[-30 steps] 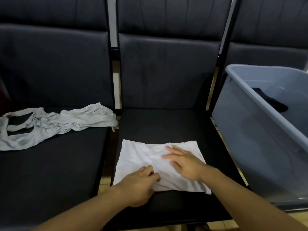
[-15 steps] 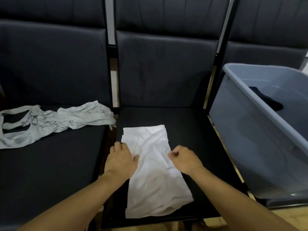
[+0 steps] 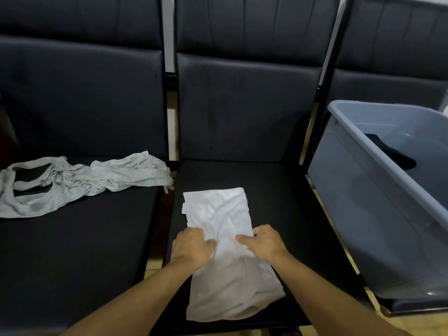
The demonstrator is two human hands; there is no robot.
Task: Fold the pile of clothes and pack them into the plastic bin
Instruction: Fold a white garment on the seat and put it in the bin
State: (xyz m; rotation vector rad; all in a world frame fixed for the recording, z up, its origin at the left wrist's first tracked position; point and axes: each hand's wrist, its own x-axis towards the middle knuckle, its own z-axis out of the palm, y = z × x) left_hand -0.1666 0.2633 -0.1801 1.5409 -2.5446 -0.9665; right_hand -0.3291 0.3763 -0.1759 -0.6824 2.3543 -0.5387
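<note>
Both hands, left point(image 3: 192, 248) & right point(image 3: 263, 243), grip white garment point(image 3: 225, 238) mid-length, pinching apparently.

White garment point(image 3: 225, 258), grey garment point(image 3: 80, 183), blue-grey bin point(image 3: 378, 214).

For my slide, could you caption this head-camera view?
Both hands, left and right, grip a white garment on a black seat beside a grey plastic bin.

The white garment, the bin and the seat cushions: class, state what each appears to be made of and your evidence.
White garment: thin, soft matte fabric, probably cotton; it creases where the left hand and right hand grip it.
Bin: grey-blue plastic; smooth, rigid wall, faintly glossy.
Seat cushions: dark, smooth padded upholstery, possibly faux leather.
</note>
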